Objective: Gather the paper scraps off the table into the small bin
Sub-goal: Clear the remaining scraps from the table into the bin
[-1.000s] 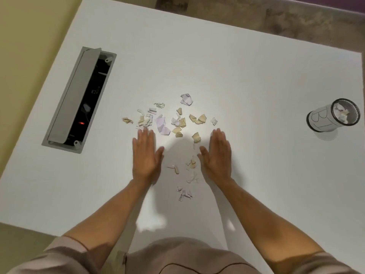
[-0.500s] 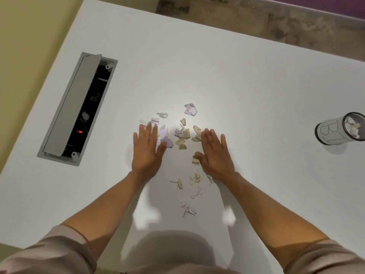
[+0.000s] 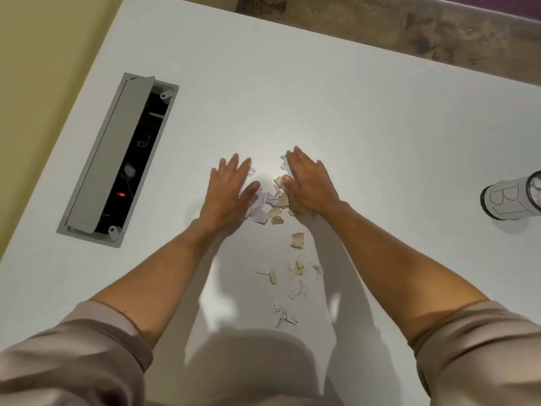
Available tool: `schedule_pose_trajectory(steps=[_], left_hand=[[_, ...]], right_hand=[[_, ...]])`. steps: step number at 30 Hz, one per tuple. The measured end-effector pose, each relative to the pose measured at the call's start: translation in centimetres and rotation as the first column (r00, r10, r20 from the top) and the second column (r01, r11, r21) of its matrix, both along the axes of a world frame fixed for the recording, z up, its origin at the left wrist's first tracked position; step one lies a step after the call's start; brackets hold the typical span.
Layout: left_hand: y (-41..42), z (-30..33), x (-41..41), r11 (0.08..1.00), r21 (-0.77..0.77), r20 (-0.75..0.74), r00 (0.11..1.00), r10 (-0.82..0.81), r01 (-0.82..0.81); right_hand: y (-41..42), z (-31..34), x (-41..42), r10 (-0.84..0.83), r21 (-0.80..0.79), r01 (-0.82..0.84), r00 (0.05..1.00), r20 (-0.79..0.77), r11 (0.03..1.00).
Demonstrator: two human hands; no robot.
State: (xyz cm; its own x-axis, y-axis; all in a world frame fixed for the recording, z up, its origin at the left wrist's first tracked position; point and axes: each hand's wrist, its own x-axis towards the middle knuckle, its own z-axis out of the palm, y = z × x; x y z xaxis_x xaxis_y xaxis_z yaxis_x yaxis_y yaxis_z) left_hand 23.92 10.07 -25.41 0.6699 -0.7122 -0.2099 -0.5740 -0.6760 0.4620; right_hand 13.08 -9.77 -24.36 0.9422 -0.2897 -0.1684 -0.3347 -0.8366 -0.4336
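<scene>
While our left hand (image 3: 229, 190) and right hand (image 3: 307, 184) lie flat, fingers spread, on the table (image 3: 351, 112), paper scraps (image 3: 270, 205) sit between them; the small bin (image 3: 510, 199) lies at the right edge.

Hand-drawn black capitals are seen on the white side of the small bin (image 3: 510, 199) at the right edge of the table; "B" and "I" are legible, and any further letter is cut off. No other text is readable.
</scene>
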Motion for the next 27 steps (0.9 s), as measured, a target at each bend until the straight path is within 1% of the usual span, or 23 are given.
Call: schedule_pose_trajectory(steps=[3, 5, 7, 10, 15, 18, 20, 22, 24, 27], left_hand=[[-0.2, -0.4, -0.5, 0.987, -0.03, 0.043, 0.986, -0.16, 0.161], [0.0, -1.1, -1.3, 0.976, -0.042, 0.09, 0.974, -0.209, 0.214], [0.4, -1.7, -2.2, 0.973, -0.042, 0.103, 0.97, -0.221, 0.226], [1.0, -2.0, -3.3, 0.965, -0.066, 0.075, 0.966, -0.249, 0.254], [2.1, -1.5, -5.6, 0.936, -0.069, 0.018, 0.939, -0.343, 0.344], [2.7, -0.8, -6.5, 0.945, -0.127, -0.022, 0.952, -0.306, 0.301], [3.2, -0.1, -6.7, 0.958, -0.144, 0.027, 0.969, -0.247, 0.248], [3.6, 0.7, -6.8, 0.974, -0.129, 0.079, 0.981, -0.178, 0.187], [3.9, 1.5, -6.9, 0.991, -0.017, 0.11, 0.986, -0.127, 0.129], [3.1, 2.5, -7.6, 0.983, 0.155, 0.084, 0.99, -0.11, 0.096]], right_hand=[[0.2, 0.1, 0.1, 0.12, -0.074, -0.123, 0.992, -0.039, 0.99], [0.5, 0.2, -0.4, 0.193, -0.128, -0.196, 0.981, -0.033, 0.972], [0.9, 0.4, -1.3, 0.248, -0.143, -0.249, 0.968, -0.023, 0.958], [1.5, 0.6, -3.3, 0.273, -0.09, -0.272, 0.962, -0.006, 0.958], [3.5, 0.6, -7.0, 0.254, -0.01, -0.255, 0.966, -0.045, 0.967], [4.2, 1.4, -8.4, 0.22, 0.047, -0.219, 0.976, -0.009, 0.975], [4.1, 1.8, -9.1, 0.126, 0.076, -0.127, 0.992, 0.02, 0.989], [3.6, 2.2, -9.7, -0.007, 0.011, 0.008, 0.999, -0.05, 1.0], [3.2, 2.4, -9.9, -0.084, -0.08, 0.071, 0.981, -0.173, 0.994], [3.4, 2.5, -9.2, -0.049, -0.103, 0.021, 0.957, -0.286, 0.994]])
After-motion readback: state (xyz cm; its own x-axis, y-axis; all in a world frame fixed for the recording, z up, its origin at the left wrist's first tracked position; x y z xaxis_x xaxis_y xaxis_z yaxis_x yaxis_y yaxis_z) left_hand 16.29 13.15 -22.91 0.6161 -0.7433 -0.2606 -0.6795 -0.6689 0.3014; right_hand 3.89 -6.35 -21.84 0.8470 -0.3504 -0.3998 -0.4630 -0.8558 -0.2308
